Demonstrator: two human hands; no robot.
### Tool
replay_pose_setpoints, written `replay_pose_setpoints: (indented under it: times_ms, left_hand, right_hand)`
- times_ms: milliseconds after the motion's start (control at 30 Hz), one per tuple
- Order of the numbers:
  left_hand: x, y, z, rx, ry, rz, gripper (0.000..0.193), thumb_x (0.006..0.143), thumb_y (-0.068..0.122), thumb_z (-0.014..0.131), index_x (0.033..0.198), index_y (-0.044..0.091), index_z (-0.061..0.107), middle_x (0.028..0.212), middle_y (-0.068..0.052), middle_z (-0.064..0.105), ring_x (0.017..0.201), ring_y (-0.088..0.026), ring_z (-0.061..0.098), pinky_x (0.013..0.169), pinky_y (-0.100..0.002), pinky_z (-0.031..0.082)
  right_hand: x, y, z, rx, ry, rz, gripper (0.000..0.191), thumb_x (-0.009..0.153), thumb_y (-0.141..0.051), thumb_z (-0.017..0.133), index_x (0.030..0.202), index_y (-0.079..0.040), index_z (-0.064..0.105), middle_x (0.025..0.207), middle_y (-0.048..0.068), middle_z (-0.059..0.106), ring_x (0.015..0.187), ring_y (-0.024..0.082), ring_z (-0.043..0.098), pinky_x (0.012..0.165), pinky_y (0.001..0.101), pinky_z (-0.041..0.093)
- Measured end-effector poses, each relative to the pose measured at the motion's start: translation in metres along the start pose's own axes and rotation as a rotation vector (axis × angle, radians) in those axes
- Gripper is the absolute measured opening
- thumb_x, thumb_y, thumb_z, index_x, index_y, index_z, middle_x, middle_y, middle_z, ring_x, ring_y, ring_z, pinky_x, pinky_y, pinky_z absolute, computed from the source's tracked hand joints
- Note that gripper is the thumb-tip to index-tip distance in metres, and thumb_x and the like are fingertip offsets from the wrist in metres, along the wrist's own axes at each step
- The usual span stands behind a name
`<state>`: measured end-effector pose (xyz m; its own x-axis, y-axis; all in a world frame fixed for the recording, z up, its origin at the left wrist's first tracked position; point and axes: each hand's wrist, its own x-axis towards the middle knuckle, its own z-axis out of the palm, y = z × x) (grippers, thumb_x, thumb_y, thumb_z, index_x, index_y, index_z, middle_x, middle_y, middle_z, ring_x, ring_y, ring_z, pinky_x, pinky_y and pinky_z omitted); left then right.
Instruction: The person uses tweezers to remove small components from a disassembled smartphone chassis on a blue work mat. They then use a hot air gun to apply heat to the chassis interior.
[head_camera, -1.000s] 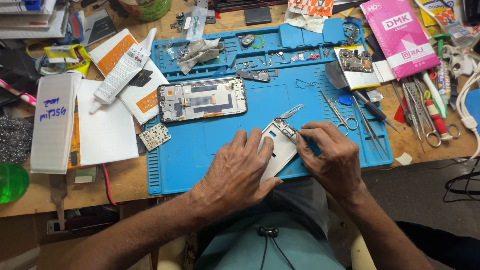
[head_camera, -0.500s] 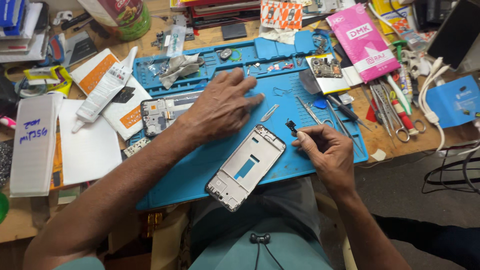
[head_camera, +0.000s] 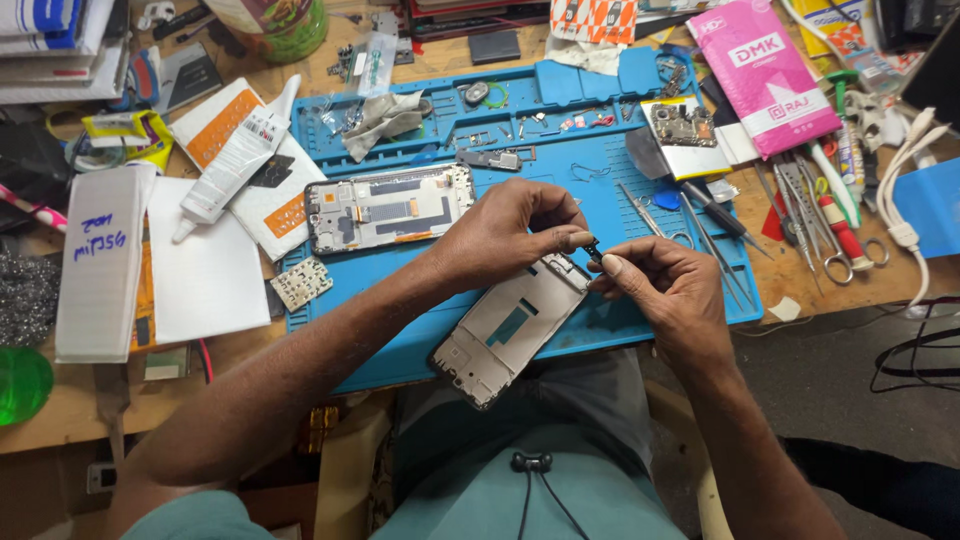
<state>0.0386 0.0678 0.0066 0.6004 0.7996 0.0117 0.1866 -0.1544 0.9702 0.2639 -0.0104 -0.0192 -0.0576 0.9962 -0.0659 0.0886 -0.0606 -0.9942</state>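
Cluttered wooden workbench (head_camera: 60, 410), seen from above; a blue work mat (head_camera: 400, 340) covers the middle of it. Loose screws and small parts sit in the mat's tray slots at the far edge.

Left hand (head_camera: 505, 230) reaches across the mat, fingers curled, thumb and forefinger pinched on a small dark part (head_camera: 592, 247). Right hand (head_camera: 665, 290) meets it from the other side, fingertips also closed on the same part. Both hands narrow, holding the piece between them. Exact shape of the part too small to tell.

Directly under the hands lies a phone frame (head_camera: 510, 330), tilted, its upper corner touching the fingertips, its lower end hanging over the near edge of the mat. The frame is open, pale inside, with a blue patch in the middle.

Farther back on the mat, just beyond the left hand: a second opened phone (head_camera: 385, 207), lying flat. A small circuit board (head_camera: 301, 284) rests at the mat's left edge.

Left of the mat: white glue tube (head_camera: 235, 160) on paper sheets, a long white box (head_camera: 100, 262).

Right of the hands: tweezers (head_camera: 640, 212), scissors (head_camera: 815, 240), a pink packet (head_camera: 765, 70) at the far right.
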Motion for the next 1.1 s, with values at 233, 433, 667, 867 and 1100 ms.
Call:
replay_pose_setpoints:
  times_ms: [233,433,667,867,1100]
  left_hand:
    - [-0.008,-0.004,-0.014,0.026,0.087,0.064,0.017,0.095,0.022,0.075,0.095,0.005,0.075,0.083,-0.001,0.073,0.075,-0.007,0.065,0.068,-0.027,0.056]
    - [-0.019,-0.004,-0.022,0.019,0.122,0.077,0.017,0.097,0.023,0.073,0.1,0.007,0.074,0.083,0.001,0.07,0.075,-0.005,0.062,0.067,-0.025,0.054]
    - [-0.021,-0.003,-0.009,-0.152,-0.02,0.033,0.021,0.097,0.028,0.071,0.099,0.007,0.072,0.079,0.002,0.068,0.069,-0.004,0.058,0.058,-0.023,0.05]
    - [-0.023,0.001,-0.016,-0.178,-0.013,0.015,0.02,0.096,0.028,0.072,0.098,0.008,0.071,0.08,0.001,0.068,0.071,-0.005,0.059,0.06,-0.023,0.051]
    - [-0.029,0.001,-0.032,0.263,0.182,0.23,0.013,0.099,0.021,0.071,0.1,0.008,0.07,0.089,-0.001,0.073,0.082,-0.013,0.07,0.07,-0.031,0.056]
  right_hand:
    - [-0.002,-0.012,0.007,-0.175,0.037,-0.041,0.015,0.095,-0.012,0.075,0.101,0.001,0.075,0.085,0.008,0.078,0.078,0.012,0.073,0.074,0.0237,0.06]
    - [-0.005,-0.025,0.018,-0.353,0.071,-0.231,0.015,0.097,-0.01,0.075,0.11,-0.002,0.075,0.102,0.008,0.075,0.09,0.012,0.072,0.08,0.0246,0.06]
    - [0.001,-0.03,0.02,-0.303,0.008,-0.248,0.015,0.094,-0.007,0.077,0.109,-0.003,0.076,0.101,0.008,0.076,0.092,0.012,0.072,0.082,0.0247,0.06]
    - [-0.001,-0.027,0.014,-0.31,0.01,-0.274,0.01,0.093,-0.004,0.079,0.103,-0.003,0.077,0.097,0.008,0.076,0.088,0.012,0.07,0.075,0.0243,0.057]
    - [-0.005,-0.025,0.027,-0.631,0.112,-0.49,0.012,0.088,0.0,0.081,0.098,-0.002,0.075,0.101,0.011,0.076,0.091,0.017,0.075,0.08,0.029,0.06]
